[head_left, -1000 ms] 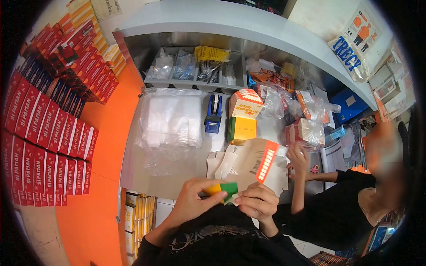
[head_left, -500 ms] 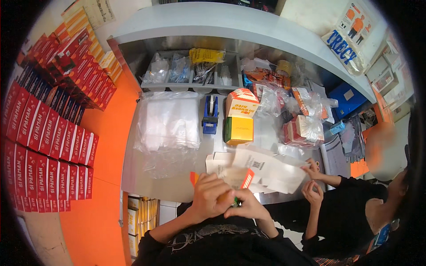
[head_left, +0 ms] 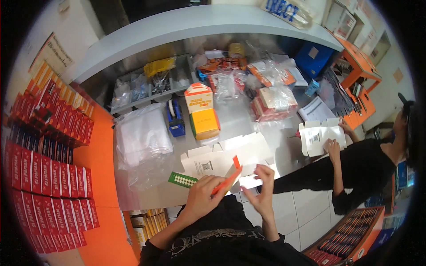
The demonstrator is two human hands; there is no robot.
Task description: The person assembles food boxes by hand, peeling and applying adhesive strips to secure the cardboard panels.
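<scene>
My left hand (head_left: 203,197) is closed on a partly folded cardboard box (head_left: 228,179) with a white inside and an orange-red edge. A green flap with a white pattern (head_left: 183,179) sticks out left of that hand; whether it belongs to the same box I cannot tell. Just to the right, my right hand (head_left: 262,193) is open, fingers apart, holding nothing. Beyond both hands an unfolded box blank (head_left: 239,148) lies white side up on the metal counter (head_left: 148,195). Two yellow and orange boxes, a closed one (head_left: 206,124) and one behind it (head_left: 199,98), stand farther back.
A blue tape dispenser (head_left: 175,119) and clear plastic bags (head_left: 144,135) are at the left. Behind are a grey divided tray (head_left: 133,104) and bagged red boxes (head_left: 274,104). At right a co-worker's hands hold another white blank (head_left: 317,137). Red boxes (head_left: 49,177) are stacked far left.
My right hand has come away from the box and opened; my left still holds it. The co-worker's hands have moved right with a blank. My view has swung to the right.
</scene>
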